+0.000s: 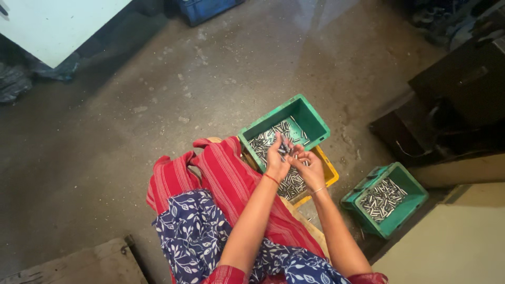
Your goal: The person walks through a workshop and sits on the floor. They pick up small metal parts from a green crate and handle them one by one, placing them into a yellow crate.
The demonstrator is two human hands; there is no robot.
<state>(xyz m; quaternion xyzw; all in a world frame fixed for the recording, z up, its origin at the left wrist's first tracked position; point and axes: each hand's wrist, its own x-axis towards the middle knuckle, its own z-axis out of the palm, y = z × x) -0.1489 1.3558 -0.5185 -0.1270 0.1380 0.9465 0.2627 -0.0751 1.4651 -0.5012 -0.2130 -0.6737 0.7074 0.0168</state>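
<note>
Left hand [277, 158]: closed round a bundle of small metal pins [284, 145].
Right hand [310, 167]: fingertips pinching at the same bundle.
Progress: judged midway; green crate [310, 117], yellow crate [330, 172] and second green crate [405, 202] all seen holding pins.

The hands [294, 158] cover most of the yellow crate [330, 173]. The small metal pins [286, 149] they pinch are too tiny to count. The blue crate [208, 8] is cut off by the top edge.

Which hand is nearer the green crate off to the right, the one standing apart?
Right. The right hand is on the side toward that green crate, with floor between them; the left hand sits farther off, beyond it.
</note>
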